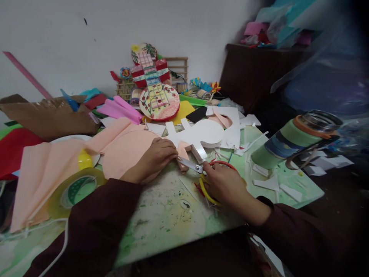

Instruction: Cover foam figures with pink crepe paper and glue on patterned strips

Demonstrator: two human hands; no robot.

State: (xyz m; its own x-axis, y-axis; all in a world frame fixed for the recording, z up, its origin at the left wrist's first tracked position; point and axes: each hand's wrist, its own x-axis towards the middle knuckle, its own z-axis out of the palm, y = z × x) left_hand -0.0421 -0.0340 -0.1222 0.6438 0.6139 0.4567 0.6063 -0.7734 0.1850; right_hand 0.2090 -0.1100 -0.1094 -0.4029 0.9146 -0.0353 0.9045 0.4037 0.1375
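Observation:
My right hand is closed around the handles of a pair of scissors. Their metal blades point left, toward the fingertips of my left hand. My left hand is pinched at the edge of peach-coloured paper, right by the scissor tips. A narrow folded piece of the same peach paper lies at the blades. Just behind both hands lies a white board cutout with a rounded end and several projecting tabs. How far the scissor blades are spread is hard to make out.
A roll of tape and a yellow bottle are at the left. A green flask and white scraps are on the right. A painted guitar-shaped craft stands behind, near a cardboard box.

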